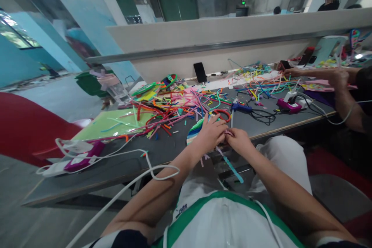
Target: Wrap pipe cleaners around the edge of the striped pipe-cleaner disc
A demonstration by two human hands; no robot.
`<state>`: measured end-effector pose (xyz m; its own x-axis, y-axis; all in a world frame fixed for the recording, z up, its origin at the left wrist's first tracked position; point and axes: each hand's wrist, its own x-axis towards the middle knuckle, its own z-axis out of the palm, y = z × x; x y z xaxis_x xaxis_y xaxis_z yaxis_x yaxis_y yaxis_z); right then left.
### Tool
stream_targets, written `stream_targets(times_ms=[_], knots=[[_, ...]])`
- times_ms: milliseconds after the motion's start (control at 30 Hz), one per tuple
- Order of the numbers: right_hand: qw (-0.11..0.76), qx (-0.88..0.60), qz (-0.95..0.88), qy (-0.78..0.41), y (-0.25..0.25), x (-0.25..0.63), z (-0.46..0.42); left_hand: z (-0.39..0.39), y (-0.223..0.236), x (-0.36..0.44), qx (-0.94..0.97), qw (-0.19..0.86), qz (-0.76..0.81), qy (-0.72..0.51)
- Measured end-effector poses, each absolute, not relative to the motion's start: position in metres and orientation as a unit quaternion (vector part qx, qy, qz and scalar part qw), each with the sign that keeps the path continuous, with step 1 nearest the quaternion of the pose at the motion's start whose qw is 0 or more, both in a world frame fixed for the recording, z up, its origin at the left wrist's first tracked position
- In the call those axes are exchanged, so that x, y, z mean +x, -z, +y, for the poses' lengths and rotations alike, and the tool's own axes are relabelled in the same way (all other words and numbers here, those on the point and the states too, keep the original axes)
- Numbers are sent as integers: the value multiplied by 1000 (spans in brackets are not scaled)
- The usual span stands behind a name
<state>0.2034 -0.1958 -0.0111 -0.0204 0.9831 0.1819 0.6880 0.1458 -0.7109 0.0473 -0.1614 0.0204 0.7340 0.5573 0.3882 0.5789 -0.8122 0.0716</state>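
My left hand (211, 133) and my right hand (238, 140) meet at the near edge of the grey table (162, 151), fingers pinched together on a thin pink pipe cleaner (228, 133). A light blue pipe cleaner (232, 167) hangs down from between them below the table edge. Under my left hand lies a stack of coloured foam sheets (194, 128). A big tangle of coloured pipe cleaners (177, 106) spreads just beyond my hands.
A blue glue gun (241, 107) with black cord lies to the right, near a magenta power strip (288, 105). Another magenta strip (83, 159) with white cables sits at the left. A phone (200, 72) leans on the partition. A co-worker's hands (337, 75) work at the right.
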Motion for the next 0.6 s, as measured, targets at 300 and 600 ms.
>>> stream_targets(times_ms=[300, 600], knots=[[301, -628, -678, -236, 9, 203, -191, -138, -22, 43, -940, -31, -289, 179], [349, -612, -677, -214, 15, 215, -187, -113, -16, 42, -952, -55, -269, 135]])
